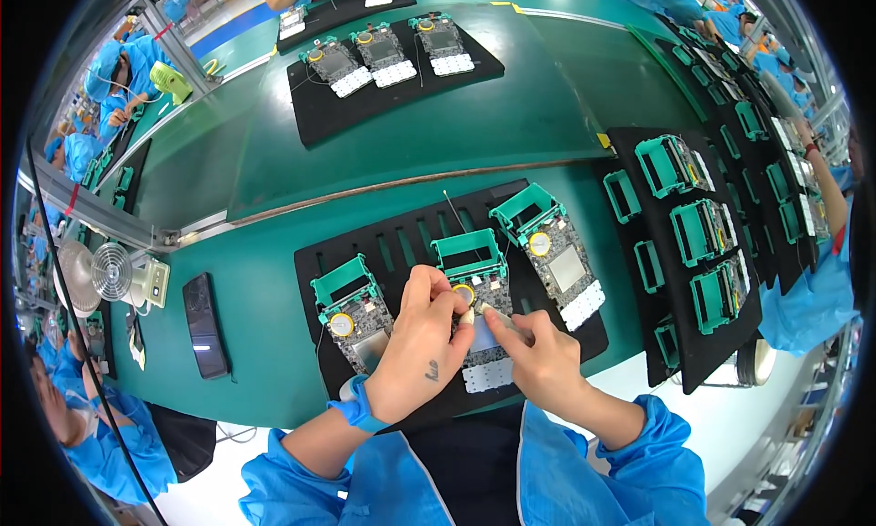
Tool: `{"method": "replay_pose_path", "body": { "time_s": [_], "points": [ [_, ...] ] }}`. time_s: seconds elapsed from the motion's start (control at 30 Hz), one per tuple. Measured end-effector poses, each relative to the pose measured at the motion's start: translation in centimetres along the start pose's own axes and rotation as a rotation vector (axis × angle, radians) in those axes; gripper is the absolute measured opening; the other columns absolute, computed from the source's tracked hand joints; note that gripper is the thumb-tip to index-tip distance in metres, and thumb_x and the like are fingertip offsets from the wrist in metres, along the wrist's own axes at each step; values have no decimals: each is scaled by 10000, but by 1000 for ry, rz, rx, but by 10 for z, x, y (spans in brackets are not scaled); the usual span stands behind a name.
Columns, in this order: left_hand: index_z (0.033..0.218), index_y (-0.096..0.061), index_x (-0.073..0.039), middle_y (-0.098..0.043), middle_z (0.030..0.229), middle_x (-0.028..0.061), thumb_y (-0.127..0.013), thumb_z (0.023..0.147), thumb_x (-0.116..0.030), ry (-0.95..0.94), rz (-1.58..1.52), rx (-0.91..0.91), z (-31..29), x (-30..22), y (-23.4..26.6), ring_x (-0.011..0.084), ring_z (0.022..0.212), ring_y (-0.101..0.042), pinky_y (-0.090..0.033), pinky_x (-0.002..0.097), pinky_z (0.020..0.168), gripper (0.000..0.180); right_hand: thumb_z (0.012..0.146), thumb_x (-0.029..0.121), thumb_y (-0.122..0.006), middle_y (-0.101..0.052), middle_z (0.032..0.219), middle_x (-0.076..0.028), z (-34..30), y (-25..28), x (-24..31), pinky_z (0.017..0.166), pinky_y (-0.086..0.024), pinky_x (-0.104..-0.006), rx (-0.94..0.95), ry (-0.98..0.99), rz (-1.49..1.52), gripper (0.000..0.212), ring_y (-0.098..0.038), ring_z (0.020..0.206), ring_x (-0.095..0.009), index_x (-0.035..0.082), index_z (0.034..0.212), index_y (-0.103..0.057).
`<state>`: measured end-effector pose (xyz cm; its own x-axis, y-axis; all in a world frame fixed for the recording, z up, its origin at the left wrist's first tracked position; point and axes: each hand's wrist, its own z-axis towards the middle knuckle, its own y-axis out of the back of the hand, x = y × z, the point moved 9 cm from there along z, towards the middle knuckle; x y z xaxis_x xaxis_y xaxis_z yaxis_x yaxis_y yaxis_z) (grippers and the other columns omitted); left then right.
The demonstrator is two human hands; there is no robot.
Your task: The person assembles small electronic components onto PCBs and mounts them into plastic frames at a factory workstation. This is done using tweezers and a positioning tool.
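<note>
Green workbench (265,334), blue-clad co-workers (146,62) beyond; hands (420,342) (547,357) narrow at middle circuit board (486,340), cannot tell what's held

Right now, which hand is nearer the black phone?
Left. The left hand is at the middle circuit board, right of the phone; the right hand is at the same board, farther right.
</note>
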<state>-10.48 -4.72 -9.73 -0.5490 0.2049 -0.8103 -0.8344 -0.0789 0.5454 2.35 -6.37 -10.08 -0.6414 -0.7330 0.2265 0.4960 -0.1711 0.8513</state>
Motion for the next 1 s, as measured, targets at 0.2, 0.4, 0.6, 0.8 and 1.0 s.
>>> {"method": "replay_pose_path", "body": {
  "time_s": [0.2, 0.4, 0.6, 0.8, 1.0],
  "points": [
    [855, -572, 52, -411, 997, 123, -671, 721, 62, -22, 40, -39, 0, 1, 3, 228, 764, -552, -496, 296, 620, 167, 673, 3, -670, -491, 916, -42, 5, 6, -14, 476, -474, -269, 16, -80, 105, 537, -565, 589, -133, 121, 1194, -623],
    [841, -581, 25, -430, 990, 144, -679, 692, 58, -93, 350, -178, -1, -24, 30, 274, 870, -500, -476, 347, 684, 182, 829, 137, -655, -656, 842, -146, 19, 38, -125, 541, -479, -334, -114, -679, 162, 266, -632, 627, -275, 26, 1069, -625],
    [1020, -631, -19, -497, 1024, 111, -681, 690, 25, -247, 101, -134, 21, -47, -2, 305, 922, -472, -453, 380, 780, 336, 925, 153, -600, -628, 734, -15, -2, -5, -151, 518, -418, -187, -22, -1070, 1227, 177, -549, 589, -51, -21, 947, -626],
    [1056, -635, -49, -496, 990, 91, -704, 705, -7, -447, 168, -207, 30, -74, -18, 284, 897, -485, -453, 360, 763, 360, 959, 147, -527, -490, 665, 42, -23, -20, -123, 456, -245, -163, 101, -1211, 1638, 222, -291, 491, -1, -38, 1070, -583],
    [958, -690, -84, -511, 989, 56, -691, 692, -17, -683, 288, -187, 21, -80, -19, 264, 957, -457, -441, 340, 776, 275, 960, 158, -538, -504, 678, 48, -33, -28, -122, 456, -261, -166, 98, -1189, 1699, 198, -306, 493, 0, -8, 1054, -589]
  ]
}}
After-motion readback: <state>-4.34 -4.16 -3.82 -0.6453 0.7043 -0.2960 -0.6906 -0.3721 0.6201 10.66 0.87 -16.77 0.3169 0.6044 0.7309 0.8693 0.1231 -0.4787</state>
